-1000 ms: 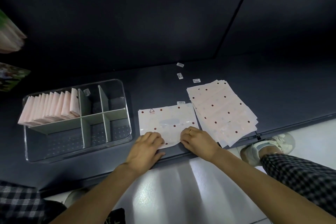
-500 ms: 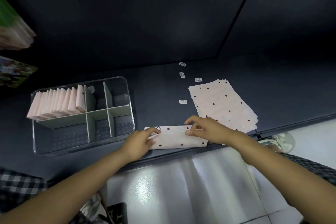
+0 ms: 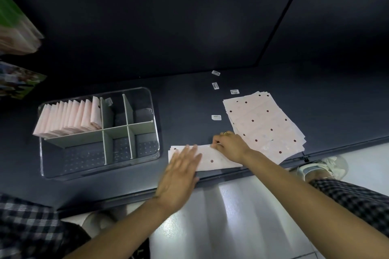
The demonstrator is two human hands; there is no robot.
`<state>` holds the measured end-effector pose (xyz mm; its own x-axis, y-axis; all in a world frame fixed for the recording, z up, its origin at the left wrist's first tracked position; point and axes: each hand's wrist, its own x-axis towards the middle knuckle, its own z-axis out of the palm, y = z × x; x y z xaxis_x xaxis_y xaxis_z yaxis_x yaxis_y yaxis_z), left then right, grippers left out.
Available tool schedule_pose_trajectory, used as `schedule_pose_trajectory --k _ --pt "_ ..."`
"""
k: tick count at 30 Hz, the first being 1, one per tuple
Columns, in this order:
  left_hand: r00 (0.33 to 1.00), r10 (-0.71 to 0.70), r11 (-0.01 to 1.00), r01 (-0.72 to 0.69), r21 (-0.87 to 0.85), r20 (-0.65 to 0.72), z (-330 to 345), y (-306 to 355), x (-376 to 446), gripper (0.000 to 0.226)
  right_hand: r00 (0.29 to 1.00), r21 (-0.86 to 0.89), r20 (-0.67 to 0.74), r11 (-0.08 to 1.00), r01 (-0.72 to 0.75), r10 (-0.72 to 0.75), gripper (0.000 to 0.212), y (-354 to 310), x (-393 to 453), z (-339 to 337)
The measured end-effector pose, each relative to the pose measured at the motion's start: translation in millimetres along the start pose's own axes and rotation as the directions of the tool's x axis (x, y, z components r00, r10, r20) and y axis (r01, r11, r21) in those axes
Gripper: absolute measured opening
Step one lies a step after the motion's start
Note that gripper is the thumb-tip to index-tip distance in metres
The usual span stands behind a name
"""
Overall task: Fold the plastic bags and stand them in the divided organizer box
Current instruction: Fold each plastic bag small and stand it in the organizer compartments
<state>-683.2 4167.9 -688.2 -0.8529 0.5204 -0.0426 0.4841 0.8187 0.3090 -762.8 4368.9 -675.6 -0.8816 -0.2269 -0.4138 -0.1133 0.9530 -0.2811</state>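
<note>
Item: one pink plastic bag with dark dots (image 3: 212,159), folded into a long strip, lay flat along the near edge of the dark counter (image 3: 185,107). The left hand (image 3: 179,176) rested palm-down on the strip's left half, fingers straight and spread, gripping nothing; its outline was blurred. The right hand (image 3: 230,146) sat at the strip's upper right corner, fingers curled and pinching the folded edge there; a ring (image 3: 226,133) showed on one finger. Item: a fanned stack of unfolded dotted bags (image 3: 265,124) lay just right of the right hand, the strip's right end touching or overlapping its near corner. Item: a clear divided organizer box (image 3: 151,128) stood to the left of the strip, apart from it. Its far-left compartment held a row of folded pink bags (image 3: 69,118), standing on edge and leaning slightly; grey dividers (image 3: 126,130) marked off the other compartments. Item: four small white labels (image 3: 216,117) lay scattered on the counter beyond the strip, near the stack's left edge. Item: checked trouser fabric (image 3: 353,202) and a white sandalled foot (image 3: 322,167) showed below the counter at right, over a pale floor (image 3: 231,227).
</note>
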Motion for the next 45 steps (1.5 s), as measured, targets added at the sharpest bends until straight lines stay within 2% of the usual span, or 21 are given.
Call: schedule_pose_trajectory --k 3,6,11,15,20,21,22,23,24,25,26,27,28,29,30,32,34,36,40,43,45 --pt "0.978 0.034 0.988 -0.063 0.14 0.206 13.4 5.2 -1.3 0.07 1.0 0.011 -0.02 1.0 0.008 -0.008 0.024 1.0 0.5 2.0" --pt "0.961 -0.012 0.982 -0.04 0.185 0.275 20.9 3.2 0.7 0.074 0.999 0.07 -0.04 0.998 -0.005 0.008 0.023 3.5 -0.1 0.9" --pt "0.951 -0.018 0.977 -0.048 0.207 0.308 27.0 -1.5 2.4 0.077 0.995 -0.015 -0.102 1.0 -0.01 0.008 0.017 2.7 1.7 -0.5" --pt "0.957 0.009 0.977 -0.07 0.201 0.29 32.9 -2.8 1.1 0.079 0.993 0.015 -0.113 0.999 0.037 -0.035 0.036 -9.7 6.2 6.0" --pt "0.956 0.023 0.978 -0.082 0.192 0.294 33.8 -2.7 -2.1 0.077 0.996 0.045 -0.079 0.998 0.037 -0.033 0.041 -20.9 8.0 11.9" --pt "0.963 0.025 0.985 -0.07 0.159 0.268 31.3 -2.0 -5.0 0.073 0.997 0.063 -0.07 0.998 0.027 -0.022 0.042 -21.5 6.6 12.4" --pt "0.983 0.019 0.994 -0.038 0.103 0.181 29.0 1.3 -9.5 0.065 0.998 0.078 -0.061 0.997 0.014 -0.009 0.041 -22.1 4.7 13.2" --pt "1.0 -0.02 1.0 0.02 0.012 0.014 26.3 7.6 -15.2 0.054 0.998 0.089 -0.055 0.996 -0.004 0.009 0.04 -22.7 2.1 14.4" --pt "0.978 -0.12 0.988 0.101 -0.119 -0.17 25.8 16.5 -21.5 0.039 0.998 0.105 -0.051 0.994 -0.025 0.031 0.039 -23.6 -0.9 16.1" --pt "0.905 -0.295 0.933 0.205 -0.296 -0.305 26.3 28.0 -28.2 0.025 0.997 0.123 -0.052 0.991 -0.049 0.056 0.038 -24.6 -4.2 18.5" --pt "0.811 -0.506 0.795 0.306 -0.523 -0.295 25.5 40.6 -33.7 0.012 0.995 0.143 -0.058 0.987 -0.077 0.086 0.036 -26.0 -7.2 21.2" --pt "0.722 -0.68 0.541 0.373 -0.754 -0.131 25.1 52.7 -36.4 0.004 0.991 0.162 -0.069 0.981 -0.106 0.119 0.034 -27.8 -10.9 24.3" --pt "0.637 -0.767 0.245 0.408 -0.879 0.082 25.4 63.1 -35.9 0.008 0.985 0.181 -0.084 0.974 -0.137 0.154 0.032 -30.1 -14.9 27.3" --pt "0.576 -0.775 0.004 0.416 -0.909 0.26 25.6 69.5 -34.1 0.007 0.977 0.199 -0.097 0.966 -0.166 0.188 0.032 -32.4 -19.0 30.3" --pt "0.539 -0.751 -0.159 0.413 -0.897 0.381 24.5 73.2 -30.8 0.005 0.97 0.218 -0.105 0.957 -0.193 0.22 0.032 -34.3 -23.2 33.2" --pt "0.505 -0.693 -0.358 0.379 -0.853 0.515 20.4 75.1 -24.2 0.009 0.957 0.263 -0.115 0.937 -0.229 0.266 0.032 -37.8 -32.6 39.0" --pt "0.481 -0.674 -0.431 0.361 -0.827 0.561 15.8 73.8 -20.1 0.009 0.946 0.302 -0.128 0.92 -0.248 0.297 0.027 -40.3 -42.2 45.1" --pt "0.477 -0.663 -0.443 0.37 -0.816 0.577 12.9 73.6 -18.9 0.005 0.942 0.314 -0.128 0.913 -0.259 0.311 0.023 -42.6 -51.1 50.8" --pt "0.45 -0.659 -0.5 0.336 -0.798 0.603 11.2 73.0 -16.7 0.012 0.941 0.364 -0.074 0.887 -0.284 0.332 0.022 -44.4 -61.4 54.7" --pt "0.482 -0.639 -0.511 0.315 -0.8 0.599 4.8 73.2 -15.8 0.005 0.935 0.444 0.016 0.836 -0.324 0.354 0.024 -41.0 -64.6 52.6" --pt "0.513 -0.618 -0.504 0.324 -0.801 0.596 -0.2 70.9 -15.5 0.017 0.924 0.521 0.043 0.78 -0.346 0.381 0.028 -38.7 -67.0 49.9"
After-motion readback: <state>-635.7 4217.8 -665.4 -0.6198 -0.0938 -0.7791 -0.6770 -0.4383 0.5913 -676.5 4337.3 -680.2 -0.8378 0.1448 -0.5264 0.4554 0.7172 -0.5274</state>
